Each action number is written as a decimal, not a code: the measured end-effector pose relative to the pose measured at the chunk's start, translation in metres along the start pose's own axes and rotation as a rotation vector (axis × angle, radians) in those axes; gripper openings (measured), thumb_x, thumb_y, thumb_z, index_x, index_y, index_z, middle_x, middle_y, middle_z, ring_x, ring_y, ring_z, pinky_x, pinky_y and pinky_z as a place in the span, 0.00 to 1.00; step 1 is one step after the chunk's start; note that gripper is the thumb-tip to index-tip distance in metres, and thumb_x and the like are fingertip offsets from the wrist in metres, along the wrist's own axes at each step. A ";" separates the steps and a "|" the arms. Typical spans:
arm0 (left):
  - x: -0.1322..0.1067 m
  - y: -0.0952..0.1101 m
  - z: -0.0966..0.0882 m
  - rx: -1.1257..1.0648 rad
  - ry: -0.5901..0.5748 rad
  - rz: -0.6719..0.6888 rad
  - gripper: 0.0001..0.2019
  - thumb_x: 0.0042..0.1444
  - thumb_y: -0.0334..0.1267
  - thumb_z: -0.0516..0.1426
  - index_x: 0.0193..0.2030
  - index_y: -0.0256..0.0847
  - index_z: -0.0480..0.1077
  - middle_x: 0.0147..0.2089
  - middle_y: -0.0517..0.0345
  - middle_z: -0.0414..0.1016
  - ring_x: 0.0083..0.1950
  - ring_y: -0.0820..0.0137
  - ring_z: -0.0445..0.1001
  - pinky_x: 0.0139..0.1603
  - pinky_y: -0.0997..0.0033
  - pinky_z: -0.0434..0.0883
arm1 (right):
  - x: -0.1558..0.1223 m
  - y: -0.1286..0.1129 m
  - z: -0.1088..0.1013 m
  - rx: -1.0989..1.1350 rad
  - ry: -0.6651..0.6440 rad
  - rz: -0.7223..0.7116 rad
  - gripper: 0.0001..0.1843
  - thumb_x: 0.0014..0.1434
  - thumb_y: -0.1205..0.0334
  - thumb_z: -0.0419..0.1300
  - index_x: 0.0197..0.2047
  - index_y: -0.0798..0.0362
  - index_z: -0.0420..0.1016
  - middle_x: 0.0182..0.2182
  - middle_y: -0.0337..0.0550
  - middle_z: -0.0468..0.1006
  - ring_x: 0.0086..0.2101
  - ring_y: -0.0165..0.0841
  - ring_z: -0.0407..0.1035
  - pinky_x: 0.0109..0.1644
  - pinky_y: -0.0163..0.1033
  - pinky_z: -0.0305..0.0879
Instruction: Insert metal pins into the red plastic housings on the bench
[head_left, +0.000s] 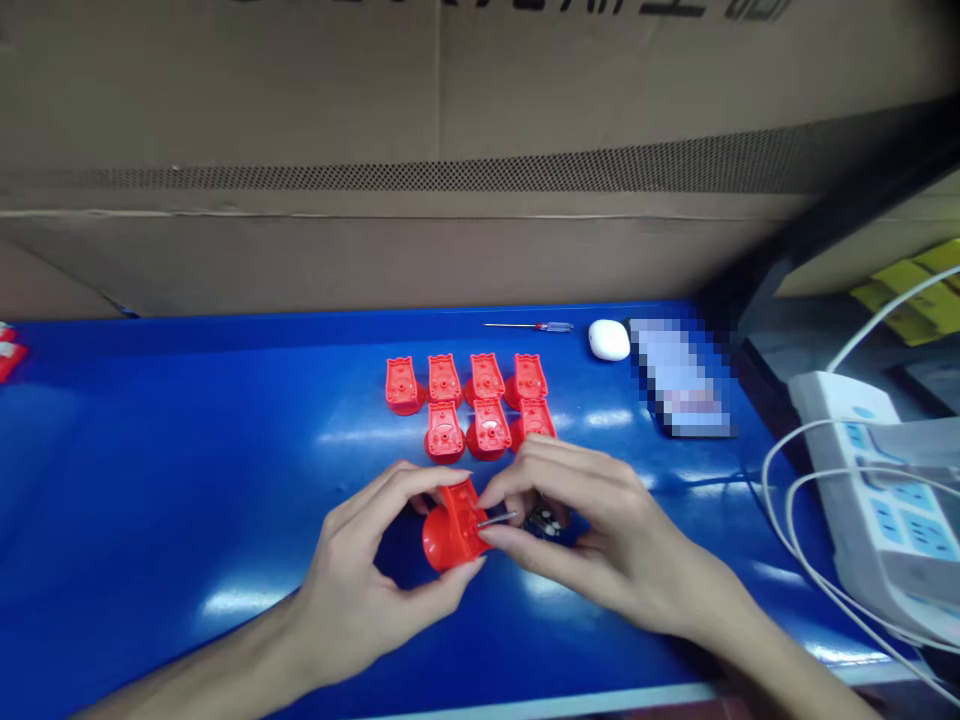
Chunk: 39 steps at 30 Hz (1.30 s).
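A large cardboard box filled the view beyond the far edge of the blue desk, and a white power strip with white cables lay just past the desk's right edge. Your left hand and right hand worked toward the front edge, near the middle of the desk. Your left grip was clamped on a rounded red plastic part, with fingers and thumb on either side of it. Your right grip was drawn together over a thin metal pin sticking out of that part and a small dark piece; your fingers hid whether it was clamped on either one. Seven more red parts sat in two rows just behind your hands, near the middle of the desk. Toward the far edge lay a small screwdriver and a white case.

The risk, as I judged it, was a slack left grip letting the rounded part slip. Forcing the pin at an angle could have bent it, and a loose hold could have dropped the dark piece. A careless knuckle could have knocked the nearest row.
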<state>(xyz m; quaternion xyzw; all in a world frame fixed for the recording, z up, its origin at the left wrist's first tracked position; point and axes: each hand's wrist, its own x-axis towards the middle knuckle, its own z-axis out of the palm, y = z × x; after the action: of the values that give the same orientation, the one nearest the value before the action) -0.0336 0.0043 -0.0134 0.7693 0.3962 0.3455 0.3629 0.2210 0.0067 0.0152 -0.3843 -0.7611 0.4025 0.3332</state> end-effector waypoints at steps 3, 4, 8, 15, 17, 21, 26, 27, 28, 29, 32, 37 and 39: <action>-0.001 -0.001 0.001 -0.011 0.001 -0.021 0.27 0.60 0.31 0.70 0.65 0.48 0.73 0.50 0.57 0.81 0.47 0.67 0.81 0.50 0.67 0.78 | -0.002 0.001 -0.002 0.043 0.002 -0.014 0.05 0.74 0.61 0.67 0.51 0.49 0.82 0.41 0.43 0.82 0.41 0.36 0.74 0.44 0.42 0.70; -0.001 -0.001 0.001 -0.015 0.000 -0.025 0.27 0.60 0.32 0.70 0.65 0.48 0.73 0.50 0.58 0.81 0.47 0.67 0.81 0.50 0.67 0.78 | -0.002 0.001 -0.002 0.048 0.000 -0.016 0.05 0.74 0.61 0.67 0.51 0.49 0.83 0.42 0.44 0.82 0.41 0.36 0.75 0.45 0.42 0.71; -0.001 -0.001 0.001 -0.018 0.004 -0.030 0.27 0.60 0.32 0.70 0.65 0.49 0.73 0.49 0.58 0.81 0.46 0.68 0.81 0.50 0.67 0.78 | -0.003 0.003 -0.004 0.042 0.000 -0.012 0.06 0.75 0.62 0.67 0.53 0.48 0.84 0.44 0.44 0.82 0.41 0.35 0.75 0.44 0.42 0.71; 0.000 -0.001 0.001 -0.016 0.000 -0.032 0.27 0.60 0.32 0.71 0.65 0.49 0.73 0.49 0.58 0.81 0.46 0.68 0.80 0.49 0.66 0.78 | -0.001 0.003 -0.004 0.030 -0.023 -0.030 0.06 0.76 0.61 0.66 0.53 0.48 0.83 0.44 0.44 0.83 0.43 0.36 0.75 0.46 0.42 0.72; 0.000 -0.001 0.001 -0.014 -0.004 -0.031 0.27 0.60 0.32 0.71 0.65 0.49 0.73 0.49 0.59 0.81 0.46 0.68 0.80 0.49 0.66 0.78 | -0.001 0.004 -0.004 0.016 -0.018 -0.037 0.05 0.76 0.61 0.66 0.52 0.49 0.83 0.44 0.44 0.83 0.42 0.36 0.75 0.46 0.42 0.71; -0.002 -0.002 0.000 -0.017 -0.004 -0.028 0.27 0.60 0.32 0.70 0.65 0.49 0.73 0.49 0.59 0.81 0.46 0.68 0.80 0.49 0.67 0.78 | -0.002 0.005 -0.004 0.014 -0.013 -0.041 0.05 0.76 0.61 0.66 0.51 0.49 0.83 0.43 0.44 0.82 0.42 0.36 0.75 0.45 0.42 0.71; -0.002 -0.003 0.000 -0.004 0.001 -0.013 0.28 0.60 0.32 0.71 0.65 0.48 0.73 0.49 0.57 0.81 0.45 0.68 0.80 0.49 0.67 0.78 | -0.002 0.005 -0.003 0.006 -0.001 -0.045 0.04 0.75 0.61 0.67 0.50 0.50 0.82 0.42 0.42 0.82 0.41 0.35 0.74 0.45 0.41 0.70; -0.001 -0.002 0.001 -0.003 0.003 -0.010 0.28 0.60 0.32 0.71 0.65 0.48 0.73 0.49 0.57 0.81 0.45 0.68 0.80 0.49 0.67 0.78 | -0.002 0.005 -0.003 0.002 0.002 -0.045 0.04 0.75 0.61 0.67 0.50 0.50 0.82 0.42 0.42 0.82 0.40 0.35 0.74 0.45 0.41 0.70; -0.001 -0.002 0.001 -0.003 0.002 -0.008 0.28 0.60 0.32 0.71 0.65 0.48 0.73 0.49 0.58 0.81 0.45 0.68 0.80 0.49 0.67 0.78 | -0.002 0.006 -0.003 0.000 0.005 -0.046 0.04 0.75 0.60 0.67 0.50 0.50 0.82 0.41 0.42 0.82 0.40 0.35 0.74 0.44 0.41 0.70; -0.001 -0.002 0.001 -0.006 0.002 -0.006 0.27 0.60 0.32 0.71 0.65 0.48 0.73 0.48 0.58 0.81 0.45 0.68 0.80 0.49 0.67 0.78 | -0.002 0.006 -0.002 -0.002 0.007 -0.045 0.04 0.75 0.60 0.67 0.49 0.50 0.82 0.41 0.42 0.82 0.40 0.35 0.74 0.44 0.41 0.70; 0.000 -0.001 0.001 -0.009 -0.001 0.002 0.27 0.60 0.32 0.70 0.65 0.47 0.73 0.48 0.58 0.81 0.44 0.69 0.80 0.48 0.68 0.78 | -0.002 0.006 -0.002 -0.007 0.006 -0.043 0.04 0.75 0.60 0.67 0.48 0.50 0.82 0.41 0.42 0.82 0.39 0.35 0.73 0.44 0.41 0.69; 0.000 0.000 0.001 -0.013 -0.006 0.010 0.27 0.60 0.32 0.71 0.65 0.47 0.73 0.49 0.58 0.81 0.45 0.68 0.80 0.49 0.68 0.78 | -0.001 0.005 -0.003 -0.002 0.010 -0.041 0.03 0.74 0.60 0.68 0.47 0.50 0.82 0.40 0.41 0.81 0.39 0.34 0.73 0.44 0.40 0.68; 0.000 -0.001 0.001 -0.015 -0.005 0.011 0.28 0.60 0.31 0.70 0.66 0.47 0.73 0.48 0.58 0.81 0.45 0.69 0.80 0.49 0.68 0.78 | -0.002 0.005 -0.003 0.002 0.011 -0.039 0.04 0.74 0.60 0.68 0.48 0.50 0.82 0.40 0.41 0.82 0.40 0.34 0.73 0.44 0.40 0.68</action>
<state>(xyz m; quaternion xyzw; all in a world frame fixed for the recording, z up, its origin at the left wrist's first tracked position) -0.0332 0.0048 -0.0141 0.7695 0.3885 0.3484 0.3681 0.2261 0.0083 0.0122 -0.3712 -0.7662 0.3944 0.3457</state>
